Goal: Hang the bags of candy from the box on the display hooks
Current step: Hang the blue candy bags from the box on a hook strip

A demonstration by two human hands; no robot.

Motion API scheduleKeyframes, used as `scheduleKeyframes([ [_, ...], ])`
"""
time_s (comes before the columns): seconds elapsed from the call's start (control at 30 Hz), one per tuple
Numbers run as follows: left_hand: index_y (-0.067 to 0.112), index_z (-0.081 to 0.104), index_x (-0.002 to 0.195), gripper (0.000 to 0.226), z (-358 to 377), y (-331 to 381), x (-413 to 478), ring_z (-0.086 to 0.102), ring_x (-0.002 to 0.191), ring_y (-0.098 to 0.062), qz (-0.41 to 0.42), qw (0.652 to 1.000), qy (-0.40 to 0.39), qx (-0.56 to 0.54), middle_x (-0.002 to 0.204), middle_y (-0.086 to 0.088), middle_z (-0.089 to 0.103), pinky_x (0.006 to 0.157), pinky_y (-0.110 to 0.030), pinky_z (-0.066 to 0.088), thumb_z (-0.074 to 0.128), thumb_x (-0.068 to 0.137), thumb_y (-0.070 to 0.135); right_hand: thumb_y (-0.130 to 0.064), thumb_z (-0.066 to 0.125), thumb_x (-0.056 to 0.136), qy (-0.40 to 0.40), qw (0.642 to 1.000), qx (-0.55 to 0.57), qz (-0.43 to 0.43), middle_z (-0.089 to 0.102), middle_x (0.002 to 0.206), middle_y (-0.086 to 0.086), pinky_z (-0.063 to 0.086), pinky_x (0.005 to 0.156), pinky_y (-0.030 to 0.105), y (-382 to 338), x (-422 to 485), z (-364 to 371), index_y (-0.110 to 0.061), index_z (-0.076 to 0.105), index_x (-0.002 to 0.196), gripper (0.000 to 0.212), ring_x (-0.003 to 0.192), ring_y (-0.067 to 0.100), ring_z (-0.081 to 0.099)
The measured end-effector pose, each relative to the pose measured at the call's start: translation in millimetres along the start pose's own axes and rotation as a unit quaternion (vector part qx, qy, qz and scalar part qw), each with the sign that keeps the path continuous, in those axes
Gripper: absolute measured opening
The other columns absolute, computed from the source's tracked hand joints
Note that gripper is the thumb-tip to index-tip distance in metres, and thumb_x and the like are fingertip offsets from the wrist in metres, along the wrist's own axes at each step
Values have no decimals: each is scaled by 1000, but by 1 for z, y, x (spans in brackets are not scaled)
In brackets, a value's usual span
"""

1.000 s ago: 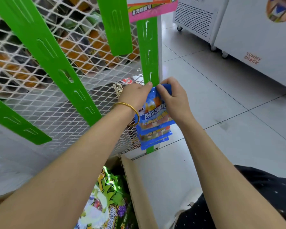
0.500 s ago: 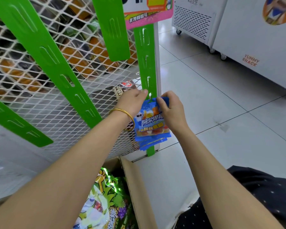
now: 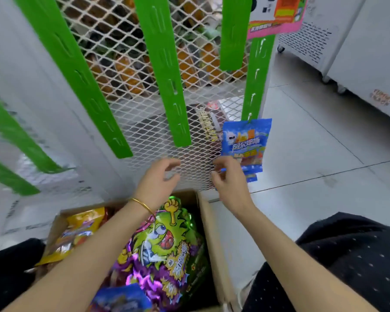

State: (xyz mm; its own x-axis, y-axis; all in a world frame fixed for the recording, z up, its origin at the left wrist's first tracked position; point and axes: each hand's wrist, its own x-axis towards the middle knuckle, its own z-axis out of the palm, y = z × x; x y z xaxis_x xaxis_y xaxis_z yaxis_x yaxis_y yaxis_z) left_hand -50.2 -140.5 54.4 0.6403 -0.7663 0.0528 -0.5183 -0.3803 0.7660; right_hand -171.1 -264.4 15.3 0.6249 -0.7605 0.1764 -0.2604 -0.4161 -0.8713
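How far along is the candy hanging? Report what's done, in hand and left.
Done: blue bags hang low on the rightmost green strip. In hand: nothing; the left hand and right hand hover loosely curled near the box. Left: the box holds a green-purple bag, orange bags and one more blue pack; the other strips look bare.

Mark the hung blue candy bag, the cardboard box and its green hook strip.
blue candy bag (image 3: 245,140): head view, middle of its front.
cardboard box (image 3: 209,235): head view, right wall's rim.
green hook strip (image 3: 259,70): head view, bare upper stretch.
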Motion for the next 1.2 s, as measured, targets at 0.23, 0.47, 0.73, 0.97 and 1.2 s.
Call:
scheduleKeyframes([
  [0.23, 1, 66, 105, 25, -77, -77, -87, 56, 85, -1, -95, 993, -30, 67, 102, -9, 64, 70, 2, 35, 59, 82, -6, -13, 62, 87, -286, 956, -30, -58, 57, 85, -5, 47, 70, 31, -35, -65, 83, -10, 62, 98, 12, 73, 20, 61],
  [0.47, 12, 75, 89, 13, -99, -117, -123, 59, 103, -21, -96, 965, -151, 193, 100, -7, 69, 105, -36, 32, 71, 77, 12, -42, 65, 82, -454, 860, -189, -134, 62, 95, 2, 46, 78, 37, -34, -102, 125, -14, 67, 98, 32, 90, 18, 56],
  [0.73, 14, 71, 95, 16, -91, -110, -125, 58, 99, -15, -113, 977, -157, 86, 102, -3, 66, 91, -28, 43, 69, 82, 22, -11, 59, 89, -518, 853, -44, -35, 52, 68, -10, 35, 57, 8, -35, -95, 120, -15, 63, 79, 12, 61, -1, 48],
  [0.97, 3, 64, 92, 11, -71, -66, -83, 49, 60, 7, -91, 990, -105, 23, 78, -3, 58, 56, -5, 35, 57, 90, 12, -13, 54, 92, -372, 903, 182, 111, 60, 64, -8, 49, 55, 19, -47, -36, 55, -16, 54, 77, 16, 58, 2, 58],
  [1.2, -5, 62, 90, 16, -20, 5, -1, 43, 55, 0, -18, 995, -102, -2, 72, -7, 49, 50, -10, 33, 55, 91, 9, -13, 61, 88, -168, 967, 160, 103, 62, 65, -2, 46, 59, 24, -36, 9, -11, -15, 53, 75, 16, 62, 11, 59],
])
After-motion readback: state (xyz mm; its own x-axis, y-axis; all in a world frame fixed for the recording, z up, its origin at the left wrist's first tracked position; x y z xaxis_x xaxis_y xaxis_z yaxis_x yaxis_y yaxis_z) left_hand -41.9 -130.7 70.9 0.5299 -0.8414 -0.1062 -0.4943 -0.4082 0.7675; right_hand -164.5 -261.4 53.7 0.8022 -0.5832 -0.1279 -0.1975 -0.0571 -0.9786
